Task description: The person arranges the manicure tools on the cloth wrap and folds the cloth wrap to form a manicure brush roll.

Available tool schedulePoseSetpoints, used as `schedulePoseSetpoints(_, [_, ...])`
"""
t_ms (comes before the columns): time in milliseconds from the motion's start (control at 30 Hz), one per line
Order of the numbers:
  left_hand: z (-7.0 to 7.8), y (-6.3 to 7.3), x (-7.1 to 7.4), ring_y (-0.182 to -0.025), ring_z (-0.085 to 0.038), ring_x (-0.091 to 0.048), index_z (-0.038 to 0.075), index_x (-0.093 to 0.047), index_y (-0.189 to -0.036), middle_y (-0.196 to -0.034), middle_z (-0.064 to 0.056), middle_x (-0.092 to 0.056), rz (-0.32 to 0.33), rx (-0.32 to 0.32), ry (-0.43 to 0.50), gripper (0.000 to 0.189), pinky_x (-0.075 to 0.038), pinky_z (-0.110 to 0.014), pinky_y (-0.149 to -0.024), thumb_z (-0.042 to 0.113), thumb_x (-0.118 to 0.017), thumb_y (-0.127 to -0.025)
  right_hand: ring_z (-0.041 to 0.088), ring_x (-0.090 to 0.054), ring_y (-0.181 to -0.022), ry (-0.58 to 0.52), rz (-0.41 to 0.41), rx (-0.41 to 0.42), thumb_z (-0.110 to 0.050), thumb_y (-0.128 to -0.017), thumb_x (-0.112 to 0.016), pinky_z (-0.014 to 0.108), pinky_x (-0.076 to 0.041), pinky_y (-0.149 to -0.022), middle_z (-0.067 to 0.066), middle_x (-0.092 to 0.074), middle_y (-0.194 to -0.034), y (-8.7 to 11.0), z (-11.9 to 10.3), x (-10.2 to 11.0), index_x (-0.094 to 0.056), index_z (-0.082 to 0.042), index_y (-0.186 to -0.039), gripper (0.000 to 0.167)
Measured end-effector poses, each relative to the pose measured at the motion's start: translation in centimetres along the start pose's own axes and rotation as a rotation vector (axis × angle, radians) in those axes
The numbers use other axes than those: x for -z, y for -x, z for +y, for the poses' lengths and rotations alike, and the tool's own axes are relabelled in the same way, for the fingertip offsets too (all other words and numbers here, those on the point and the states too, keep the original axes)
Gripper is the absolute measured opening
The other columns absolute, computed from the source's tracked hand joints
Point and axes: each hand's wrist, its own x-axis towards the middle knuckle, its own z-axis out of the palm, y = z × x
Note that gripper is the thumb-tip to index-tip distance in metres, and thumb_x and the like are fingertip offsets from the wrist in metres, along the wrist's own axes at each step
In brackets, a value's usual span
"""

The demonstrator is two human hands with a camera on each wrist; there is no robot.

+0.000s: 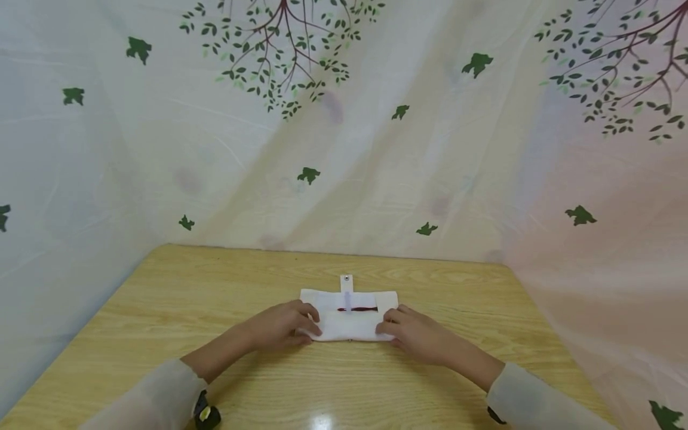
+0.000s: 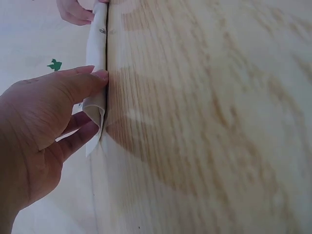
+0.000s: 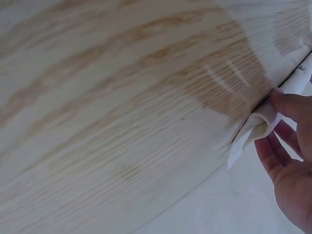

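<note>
A white cloth case [image 1: 349, 327] lies in the middle of the wooden table, its near part folded over into a flap. From its far edge sticks out a short strap [image 1: 346, 283] with a metal snap. Across the case, under a pale band, runs a slim dark red stick-like thing [image 1: 359, 309]. My left hand [image 1: 287, 324] pinches the folded left end, thumb at the near edge, as the left wrist view shows. At the right end, my right hand [image 1: 416, 334] holds the fold between thumb and fingers, and the curled layers [image 3: 263, 124] show in the right wrist view.
The wooden table [image 1: 161, 322] reaches out around the case on all sides. A pale cloth backdrop [image 1: 344, 209] with printed leaves and branches hangs behind the table and along both sides. A dark wrist strap [image 1: 206, 412] sits at the left sleeve.
</note>
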Motion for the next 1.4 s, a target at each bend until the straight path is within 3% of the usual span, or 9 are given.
schedulePoseSetpoints(233, [0.2,0.2,-0.2,-0.1,-0.015,-0.064,0.012,-0.077,-0.111,-0.109,-0.001,-0.069,0.027,0.013,-0.068,0.021,-0.055,-0.029,-0.086,0.007,-0.077,-0.09,0.021,-0.058,-0.107,0.065,-0.018,0.02,-0.004,-0.093,-0.073,0.034,-0.051,-0.092,0.004,-0.062,-0.118,-0.1,0.0,-0.2,-0.063,-0.011,-0.125,0.034])
schedulePoseSetpoints(367, [0.3,0.2,-0.4,-0.102,-0.017,-0.067,0.008,-0.075,-0.112,-0.11,-0.002,-0.071,0.044,0.015,-0.104,0.022,-0.056,-0.03,-0.088,0.003,-0.073,-0.091,0.023,-0.059,-0.109,0.038,-0.028,-0.005,-0.001,-0.093,-0.069,0.037,-0.051,-0.094,0.005,-0.063,-0.119,-0.3,0.2,-0.5,-0.062,-0.009,-0.127,0.035])
schedulePoseSetpoints(533, [0.1,0.0,-0.3,-0.102,-0.015,-0.068,0.004,-0.073,-0.112,-0.108,-0.004,-0.073,0.068,0.045,-0.027,0.022,-0.056,-0.031,-0.087,-0.002,-0.066,-0.093,0.023,-0.06,-0.11,-0.061,-0.06,-0.088,-0.011,-0.096,-0.071,0.039,-0.052,-0.092,0.006,-0.064,-0.119,-0.7,0.6,-0.6,-0.062,-0.008,-0.126,0.032])
schedulePoseSetpoints(633, [-0.1,0.0,-0.2,-0.101,-0.015,-0.068,0.004,-0.073,-0.113,-0.108,-0.005,-0.073,0.078,0.063,0.017,0.02,-0.057,-0.031,-0.086,-0.002,-0.065,-0.095,0.019,-0.06,-0.106,-0.128,-0.054,-0.097,-0.013,-0.097,-0.07,0.037,-0.053,-0.09,0.004,-0.065,-0.117,-0.8,1.1,-0.4,-0.064,-0.008,-0.126,0.03])
schedulePoseSetpoints(900, [-1.0,-0.2,0.3,-0.09,-0.007,-0.061,0.007,-0.071,-0.12,-0.113,-0.002,-0.072,0.126,0.229,0.248,0.021,-0.054,-0.026,-0.077,0.005,-0.06,-0.103,0.019,-0.063,-0.099,-0.258,0.058,-0.058,-0.01,-0.101,-0.063,0.039,-0.054,-0.085,0.008,-0.068,-0.114,-1.1,2.7,-0.2,-0.064,-0.001,-0.126,0.027])
schedulePoseSetpoints(1167, [-2.3,-1.0,0.4,-0.087,-0.012,-0.058,0.007,-0.068,-0.12,-0.109,-0.001,-0.068,0.24,0.336,0.407,0.018,-0.052,-0.028,-0.074,0.011,-0.057,-0.106,0.019,-0.065,-0.107,-0.521,0.02,-0.209,-0.017,-0.107,-0.057,0.041,-0.055,-0.088,0.009,-0.068,-0.123,-2.2,4.5,0.4,-0.063,-0.002,-0.131,0.029])
schedulePoseSetpoints(1400, [-3.3,-1.8,0.1,-0.092,-0.016,-0.063,0.003,-0.068,-0.116,-0.11,-0.007,-0.071,0.303,0.451,0.426,0.016,-0.053,-0.031,-0.079,0.008,-0.059,-0.103,0.017,-0.066,-0.107,-0.625,0.031,-0.262,-0.02,-0.107,-0.056,0.037,-0.056,-0.088,0.006,-0.069,-0.121,-3.1,5.9,0.0,-0.065,-0.005,-0.13,0.029])
